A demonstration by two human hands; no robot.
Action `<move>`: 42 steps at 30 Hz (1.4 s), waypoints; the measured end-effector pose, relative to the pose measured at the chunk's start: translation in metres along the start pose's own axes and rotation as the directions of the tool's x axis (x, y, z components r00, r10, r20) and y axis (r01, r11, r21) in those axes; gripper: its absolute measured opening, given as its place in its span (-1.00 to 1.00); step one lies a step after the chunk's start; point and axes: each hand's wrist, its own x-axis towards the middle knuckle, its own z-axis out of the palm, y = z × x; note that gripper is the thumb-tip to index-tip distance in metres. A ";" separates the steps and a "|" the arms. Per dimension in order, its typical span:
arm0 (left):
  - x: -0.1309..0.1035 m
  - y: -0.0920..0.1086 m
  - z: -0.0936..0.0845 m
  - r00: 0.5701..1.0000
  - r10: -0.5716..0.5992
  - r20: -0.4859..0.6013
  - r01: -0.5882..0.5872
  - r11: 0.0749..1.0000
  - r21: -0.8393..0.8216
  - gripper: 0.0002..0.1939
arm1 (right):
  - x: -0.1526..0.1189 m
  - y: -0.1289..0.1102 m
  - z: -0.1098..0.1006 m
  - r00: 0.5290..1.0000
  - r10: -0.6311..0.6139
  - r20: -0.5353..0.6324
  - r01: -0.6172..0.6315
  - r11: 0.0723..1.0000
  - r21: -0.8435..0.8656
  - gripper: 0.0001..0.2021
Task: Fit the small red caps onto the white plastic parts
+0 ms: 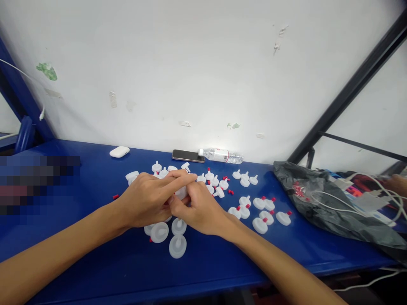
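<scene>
Between the left hand (144,199) and right hand (202,207), both closed around a white plastic piece (181,193), light, even finger pressure should keep it straight.

Workshop, likely: blue bench (206,264), many loose white nozzle caps (177,246).

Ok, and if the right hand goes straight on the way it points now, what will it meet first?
The left hand, most likely: it lies just ahead of the right hand, and both hold a white plastic piece, though finger depth is unclear.
</scene>
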 end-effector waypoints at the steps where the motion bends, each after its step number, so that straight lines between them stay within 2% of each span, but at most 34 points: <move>1: 0.000 0.000 0.000 1.000 0.002 -0.002 -0.002 1.000 -0.004 -0.60 | 0.000 0.000 0.000 1.000 0.004 0.000 -0.004 1.000 0.000 -0.56; 7: -0.002 -0.001 0.001 1.000 -0.008 0.014 0.008 1.000 0.002 -0.60 | -0.001 -0.002 0.001 1.000 0.016 0.023 -0.017 1.000 0.019 -0.54; 19: 0.002 0.001 -0.001 1.000 0.005 -0.002 -0.005 1.000 0.010 -0.72 | -0.002 -0.005 0.000 0.997 0.050 0.051 -0.051 0.999 0.008 -0.52; 25: -0.002 0.000 0.001 1.000 -0.006 0.029 0.006 1.000 -0.011 -0.65 | -0.002 -0.006 0.001 0.998 0.058 0.030 -0.058 0.998 -0.023 -0.65; 30: 0.001 0.001 0.000 1.000 0.000 0.013 0.000 1.000 -0.017 -0.69 | -0.001 -0.008 0.002 0.998 0.050 0.024 -0.049 0.998 -0.046 -0.75; 42: 0.001 0.002 -0.003 0.999 0.012 0.035 -0.012 1.000 -0.010 -0.67 | -0.003 -0.010 0.002 0.996 0.085 0.023 -0.083 0.994 -0.074 -0.65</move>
